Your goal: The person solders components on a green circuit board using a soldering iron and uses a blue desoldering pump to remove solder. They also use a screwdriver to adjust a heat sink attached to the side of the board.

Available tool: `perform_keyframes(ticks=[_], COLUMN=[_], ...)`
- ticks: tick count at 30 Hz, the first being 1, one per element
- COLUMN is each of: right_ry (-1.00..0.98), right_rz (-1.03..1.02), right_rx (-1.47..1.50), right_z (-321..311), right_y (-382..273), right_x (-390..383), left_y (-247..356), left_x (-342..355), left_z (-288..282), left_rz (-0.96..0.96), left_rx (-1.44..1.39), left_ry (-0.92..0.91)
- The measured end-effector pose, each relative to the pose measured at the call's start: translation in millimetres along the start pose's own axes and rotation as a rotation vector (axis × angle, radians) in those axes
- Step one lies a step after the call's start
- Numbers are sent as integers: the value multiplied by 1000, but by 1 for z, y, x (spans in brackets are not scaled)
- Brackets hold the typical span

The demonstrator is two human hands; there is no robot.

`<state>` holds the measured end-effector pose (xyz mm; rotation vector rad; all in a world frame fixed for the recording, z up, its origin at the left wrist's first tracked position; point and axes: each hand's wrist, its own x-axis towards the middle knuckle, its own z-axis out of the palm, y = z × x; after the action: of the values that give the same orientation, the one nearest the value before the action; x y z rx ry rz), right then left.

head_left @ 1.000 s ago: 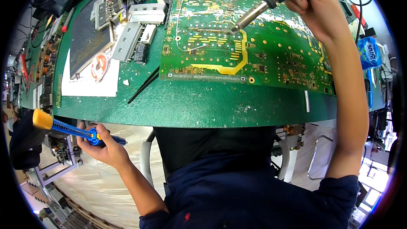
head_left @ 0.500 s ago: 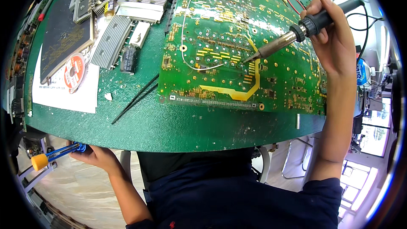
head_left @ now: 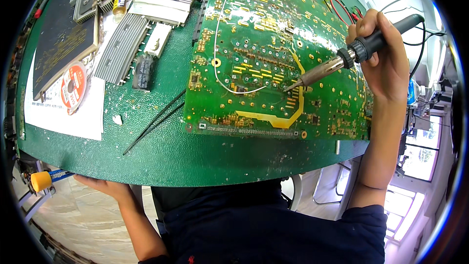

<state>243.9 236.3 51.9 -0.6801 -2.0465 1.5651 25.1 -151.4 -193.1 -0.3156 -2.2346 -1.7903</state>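
Note:
My right hand [head_left: 378,56] is closed around a soldering iron [head_left: 364,44], whose tip touches or hovers just over pads near a yellow track on a large green circuit board [head_left: 332,112]. A thin white wire [head_left: 229,90] loops across the board's left part. My left hand [head_left: 105,186] is partly hidden beneath the table's edge, holding a blue desoldering pump with a yellow end cap [head_left: 41,181]. Black tweezers [head_left: 149,127] lie left of the board.
Finned heatsinks [head_left: 119,49], a capacitor [head_left: 142,72], a dark board [head_left: 63,56], a red-and-white spool [head_left: 73,88] and paper [head_left: 61,124] crowd the green table [head_left: 205,161]. Cables [head_left: 342,12] lie at the back right.
The view has turned. The soldering iron's tip has moved from a brown row of pads to pads lower right on the board. My left hand and pump have slipped further behind the table's edge.

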Motion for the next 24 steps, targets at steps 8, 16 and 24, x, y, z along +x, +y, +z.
perform_keyframes(ticks=[8, 16, 24], right_ry=[59, 69, 77], right_rz=[-11, -14, 2], right_rx=[141, 45, 54], right_z=[1, 4, 10], right_y=[0, -1, 1], right_x=[5, 2, 1], left_y=[14, 5, 3], left_x=[-2, -3, -1], left_z=[10, 6, 5], left_rz=[-15, 29, 20], left_rx=[35, 33, -6], left_ry=[11, 11, -9])
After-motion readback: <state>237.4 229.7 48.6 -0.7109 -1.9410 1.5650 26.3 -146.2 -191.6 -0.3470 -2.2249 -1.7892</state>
